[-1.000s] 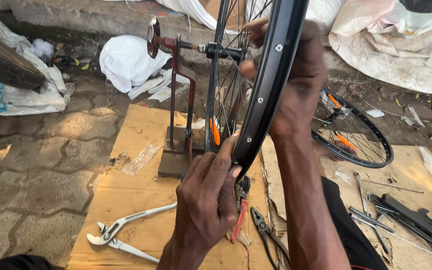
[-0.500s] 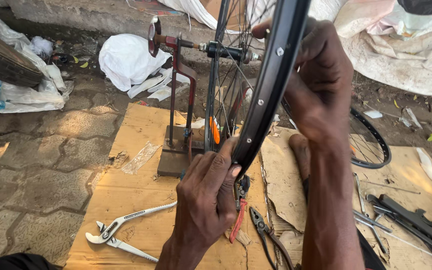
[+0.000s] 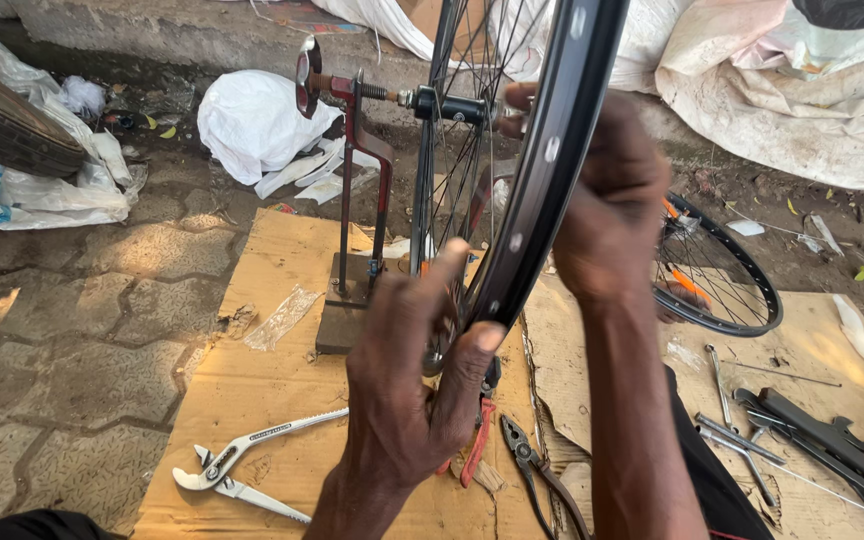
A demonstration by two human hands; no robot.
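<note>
Rim [image 3: 552, 160] of the wheel stands upright on the stand [image 3: 357, 200], edge toward me, running from near-low to far-high. My left hand [image 3: 407, 390] grips its near bottom, fingers wrapped; my right hand [image 3: 607, 205] clenches it higher, on the right.

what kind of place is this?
Most likely an open-air, ground-level bicycle repair spot. A bicycle wheel sits in a red truing stand, held by the left hand and right hand. Pliers lie on flattened cardboard over paving stones, and a second wheel lies nearby.
</note>
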